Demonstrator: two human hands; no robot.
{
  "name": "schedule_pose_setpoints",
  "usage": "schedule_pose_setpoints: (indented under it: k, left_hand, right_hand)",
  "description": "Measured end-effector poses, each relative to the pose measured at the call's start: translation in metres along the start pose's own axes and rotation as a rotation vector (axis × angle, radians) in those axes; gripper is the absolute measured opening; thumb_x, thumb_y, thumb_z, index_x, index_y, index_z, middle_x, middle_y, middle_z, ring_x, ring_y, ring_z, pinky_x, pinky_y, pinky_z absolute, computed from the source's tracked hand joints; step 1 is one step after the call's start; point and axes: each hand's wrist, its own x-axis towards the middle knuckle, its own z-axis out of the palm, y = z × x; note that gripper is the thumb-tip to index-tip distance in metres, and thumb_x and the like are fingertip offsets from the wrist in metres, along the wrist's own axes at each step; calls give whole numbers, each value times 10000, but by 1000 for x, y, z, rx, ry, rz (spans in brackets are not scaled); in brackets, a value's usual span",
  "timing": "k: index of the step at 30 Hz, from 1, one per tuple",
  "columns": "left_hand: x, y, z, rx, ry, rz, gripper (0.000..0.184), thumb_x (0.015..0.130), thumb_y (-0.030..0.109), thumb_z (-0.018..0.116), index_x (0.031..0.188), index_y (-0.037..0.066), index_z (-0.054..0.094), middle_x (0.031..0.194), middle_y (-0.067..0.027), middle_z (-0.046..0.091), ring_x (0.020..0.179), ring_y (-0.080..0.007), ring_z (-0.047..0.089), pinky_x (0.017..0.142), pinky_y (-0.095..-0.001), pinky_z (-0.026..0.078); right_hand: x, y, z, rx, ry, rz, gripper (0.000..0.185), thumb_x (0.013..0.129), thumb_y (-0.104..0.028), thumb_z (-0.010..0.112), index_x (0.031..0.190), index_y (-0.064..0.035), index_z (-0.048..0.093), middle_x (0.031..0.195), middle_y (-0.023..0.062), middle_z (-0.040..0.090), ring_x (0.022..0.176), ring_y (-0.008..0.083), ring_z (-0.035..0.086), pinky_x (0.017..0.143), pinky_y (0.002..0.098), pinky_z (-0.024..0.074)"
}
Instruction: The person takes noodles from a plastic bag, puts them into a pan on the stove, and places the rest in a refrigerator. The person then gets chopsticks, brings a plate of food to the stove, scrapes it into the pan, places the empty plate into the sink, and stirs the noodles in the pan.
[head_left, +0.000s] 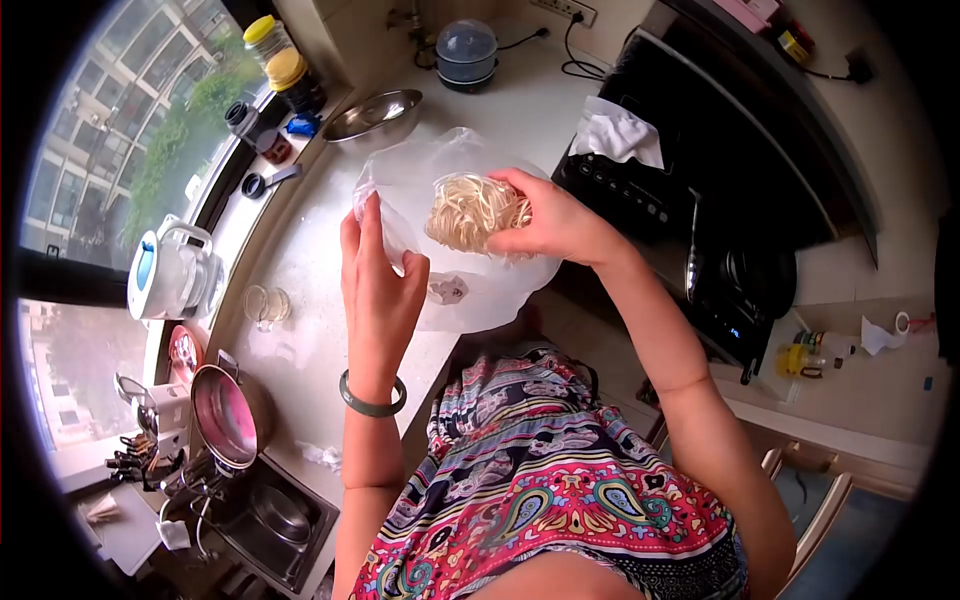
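A bundle of dried noodles (468, 213) is gripped in my right hand (545, 215), fingers and thumb around its right side. Behind and below it spreads a translucent white plastic bag (500, 300), over the counter's front edge. My left hand (378, 260) pinches the bag's left rim between its fingers and thumb. The noodles are in front of the bag's wide opening; whether they touch the plastic I cannot tell. A dark green bangle (373, 408) circles my left wrist.
A metal bowl (375, 117) and a blue-lidded appliance (466, 55) stand at the back of the counter (310, 350). To the left are a glass mug (266, 306), a water pitcher (175, 270), a pan (230, 415) and the sink (318, 530). A black cooktop (690, 150) lies right.
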Motion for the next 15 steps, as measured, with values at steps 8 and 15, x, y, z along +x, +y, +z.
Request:
schedule_pose_setpoints:
  k: [8,15]
  left_hand:
    - [17,30,24,-59,-126,87,701,742,-71,504,1424,61,409,1304,-134,473,668,-119,572,557,-243,524]
    - [36,7,16,-400,-211,21,694,783,-83,445,1452,93,384,1368,-132,420,844,-160,622,608,-233,543]
  right_hand:
    - [-68,-13,-90,448,93,-86,661,766,-112,736,1328,51,428,1141,94,586,1014,141,582,861,260,503]
    - [-151,13,-188,573,425,-125,611,777,-140,732,1304,5,460,1151,94,594,1033,184,611,874,333,546]
